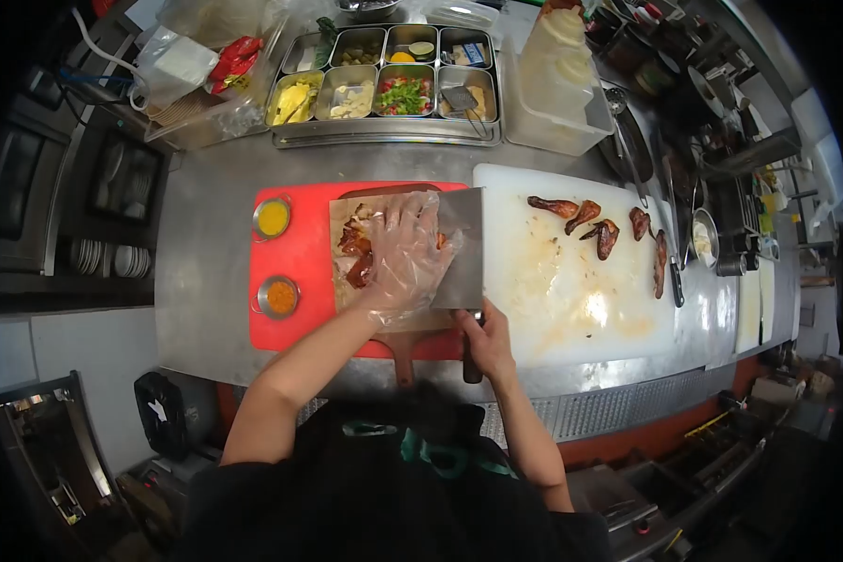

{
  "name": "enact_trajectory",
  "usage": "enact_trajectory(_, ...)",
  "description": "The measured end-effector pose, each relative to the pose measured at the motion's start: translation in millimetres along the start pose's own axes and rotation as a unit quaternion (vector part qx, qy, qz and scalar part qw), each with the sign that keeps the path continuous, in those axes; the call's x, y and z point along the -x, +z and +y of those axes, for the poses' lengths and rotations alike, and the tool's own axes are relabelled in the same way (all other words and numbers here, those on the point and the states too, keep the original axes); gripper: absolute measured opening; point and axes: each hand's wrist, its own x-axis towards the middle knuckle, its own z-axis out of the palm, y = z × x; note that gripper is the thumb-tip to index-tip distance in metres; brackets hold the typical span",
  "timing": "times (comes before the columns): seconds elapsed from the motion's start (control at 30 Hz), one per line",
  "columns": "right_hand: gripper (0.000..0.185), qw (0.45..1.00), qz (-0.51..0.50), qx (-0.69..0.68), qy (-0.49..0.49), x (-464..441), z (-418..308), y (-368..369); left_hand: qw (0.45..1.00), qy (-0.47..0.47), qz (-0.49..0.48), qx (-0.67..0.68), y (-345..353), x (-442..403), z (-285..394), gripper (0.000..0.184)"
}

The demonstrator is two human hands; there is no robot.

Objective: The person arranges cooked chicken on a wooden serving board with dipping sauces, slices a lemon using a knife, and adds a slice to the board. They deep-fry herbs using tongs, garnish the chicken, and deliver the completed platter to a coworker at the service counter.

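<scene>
My left hand point(407, 248), in a clear plastic glove, lies with fingers spread over pieces of browned roast meat point(357, 245), partly hiding them. My right hand point(490, 347) is wrapped round the handle of a broad cleaver point(470, 253), whose blade is beside the left hand's fingers at the right of the meat. Under the meat is brown paper point(348, 302) on a wooden paddle board point(404, 358), which rests on a red cutting board point(300, 258). Two small metal cups, one of yellow sauce point(273, 218) and one of orange sauce point(279, 297), stand on the red board's left side.
On the white cutting board point(543, 314) to the right are several browned poultry pieces point(606, 240) and a knife point(677, 284) at its edge. Metal pans of toppings point(406, 91) line the back, beside a plastic tub point(553, 131) with squeeze bottles.
</scene>
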Motion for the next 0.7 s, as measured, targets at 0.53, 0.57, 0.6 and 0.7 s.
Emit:
enact_trajectory(0.53,0.035,0.775,0.218,0.578,-0.130,79,53,-156,0.911,-0.360,-0.004,0.200,-94,45,-31,0.046)
enact_trajectory(0.57,0.035,0.760,0.210,0.597,-0.146,77,62,-159,0.920,-0.308,0.032,0.239,-79,52,-38,0.050)
enact_trajectory(0.6,0.035,0.743,0.204,0.617,-0.159,76,68,-161,0.924,-0.254,0.063,0.278,-64,60,-46,0.055)
enact_trajectory(0.7,0.035,0.751,0.198,0.610,-0.156,74,72,-160,0.917,-0.208,0.078,0.331,-43,51,-61,0.056)
